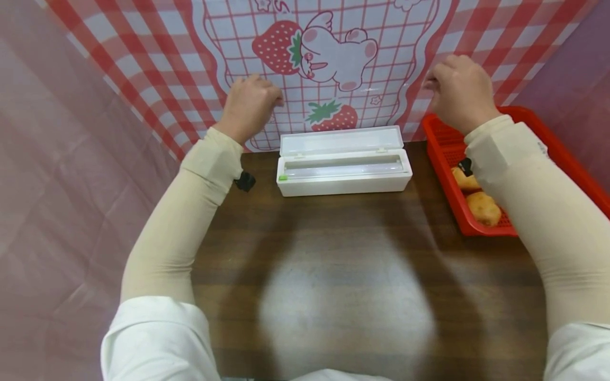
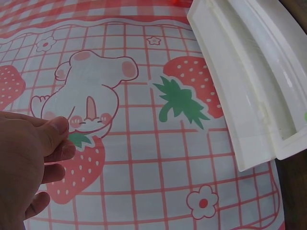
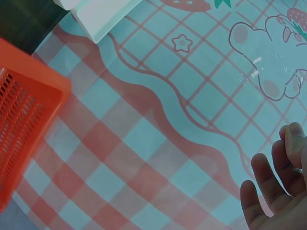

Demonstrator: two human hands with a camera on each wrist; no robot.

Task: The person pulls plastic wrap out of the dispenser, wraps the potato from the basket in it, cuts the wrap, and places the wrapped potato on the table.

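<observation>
In the head view, the left hand (image 1: 252, 103) is raised over the patterned cloth, left of an open white box (image 1: 345, 185). Its thumb and index finger pinch together in the left wrist view, other fingers loosely bent. At the right, the other hand (image 1: 459, 92) hovers between cloth and red basket, thumb and index finger also pinched, the rest spread. Faint glints and creases over the cloth suggest a clear film (image 3: 256, 72) stretched between the hands; its edges cannot be made out. Inside the box lies a shiny roll (image 1: 343, 169); its lid (image 1: 340, 142) is tipped back.
A red basket (image 1: 450, 198) with two potatoes (image 1: 483, 209) stands at the right, partly behind the right forearm. The brown table (image 1: 343, 275) reaches toward the body. A checked cloth (image 1: 157, 69) with strawberry prints covers the far side; pink fabric (image 1: 57, 211) hangs at the left.
</observation>
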